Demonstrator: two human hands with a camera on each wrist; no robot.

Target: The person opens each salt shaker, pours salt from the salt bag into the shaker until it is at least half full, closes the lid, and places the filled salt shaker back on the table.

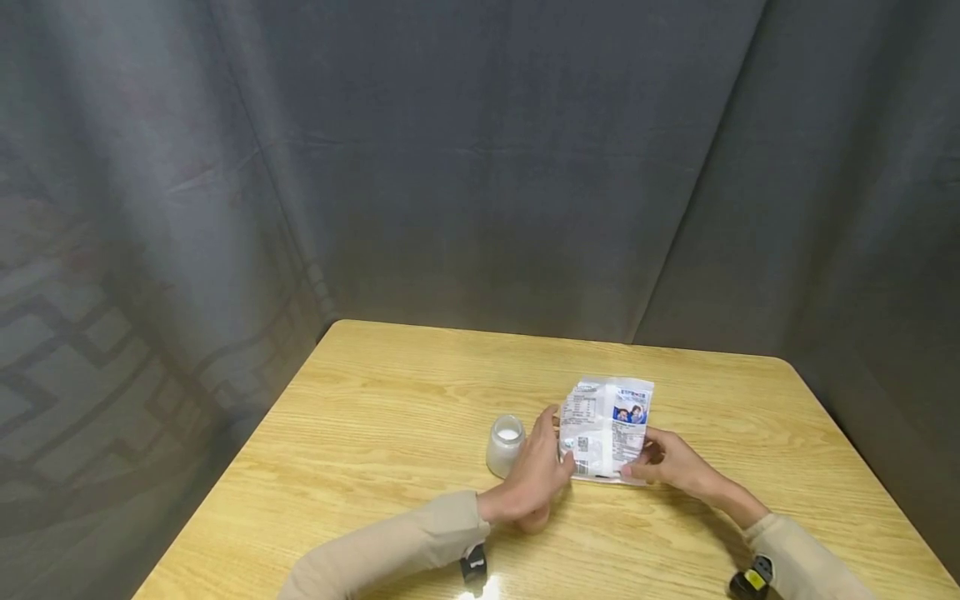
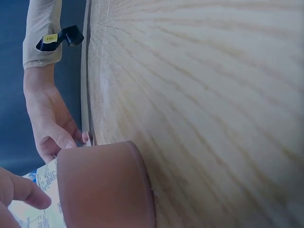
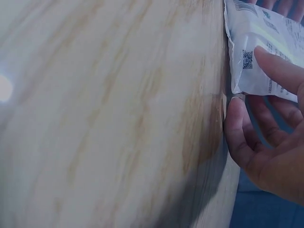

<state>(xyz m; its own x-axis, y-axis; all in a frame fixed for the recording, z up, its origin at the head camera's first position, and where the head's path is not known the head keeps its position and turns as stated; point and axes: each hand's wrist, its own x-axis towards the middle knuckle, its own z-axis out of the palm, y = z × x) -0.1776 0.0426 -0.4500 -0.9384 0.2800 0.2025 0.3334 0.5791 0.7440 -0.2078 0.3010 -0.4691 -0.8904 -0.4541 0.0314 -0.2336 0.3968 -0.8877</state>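
A white printed packet stands tilted up off the table, its text, code square and small blue picture facing me. My right hand grips its lower right corner, thumb in front and fingers behind. At the packet's left edge, my left hand holds it with the thumb on the front; its other fingers are partly hidden. Just left of that hand is a small glass jar with something white inside. Beneath the left wrist stands a brownish round container, mostly covered in the head view.
The light wooden table has rounded back corners. Dark grey curtains hang behind it and at both sides. Small black devices sit at both cuffs, one bearing a yellow label.
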